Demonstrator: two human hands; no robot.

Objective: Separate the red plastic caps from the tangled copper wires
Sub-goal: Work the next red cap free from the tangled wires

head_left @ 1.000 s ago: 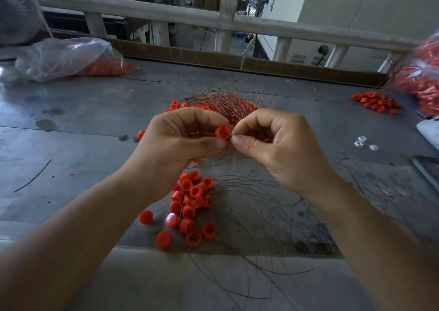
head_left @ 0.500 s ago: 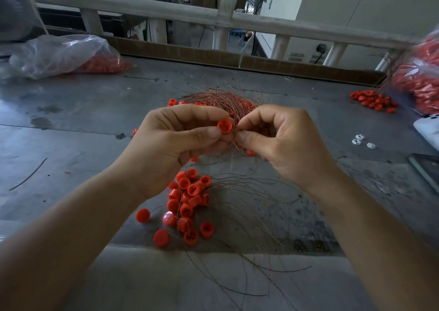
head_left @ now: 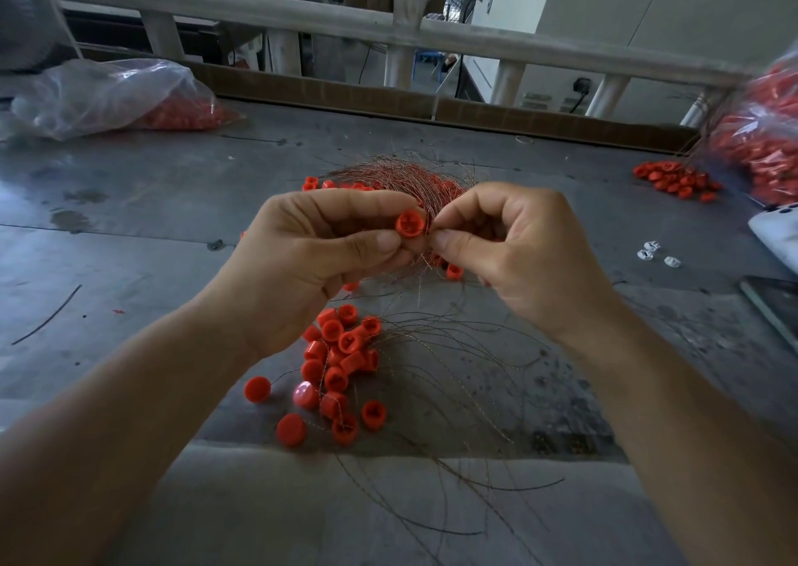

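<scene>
Red caps [head_left: 341,362], nearest lot: where did they sit? (K)

Loose heap on the metal table [head_left: 129,220], below the hands, near the front edge. Some lay open side up, some dome up. Thin loose strands [head_left: 453,500] ran through the heap and fanned out right and toward the edge. (J)

Hands? (K)

Both were raised above the heap, fingertips close together. Left hand [head_left: 319,254] gripped one cap [head_left: 408,224] between thumb and forefinger, open end facing the camera, cross rib visible inside. Right hand [head_left: 518,254] pinched strands of the copper wires [head_left: 401,176] just beside that cap, thumb against forefinger, other fingers curled in. Couldn't tell whether those strands ran into the cap. (J)

Main tangle? (K)

The bulk of the copper wires lay bunched on the table right behind the hands, with more caps caught in and around it. (J)

Further back? (K)

Three small white pieces [head_left: 652,252] sat on the right side. Beyond them was a small pile of caps [head_left: 673,178], far right, beside a clear bag [head_left: 768,142] full of red caps. A second bag [head_left: 108,94] lay far left, part-filled with red. The white railing [head_left: 345,25] ran along behind the table. (J)
</scene>
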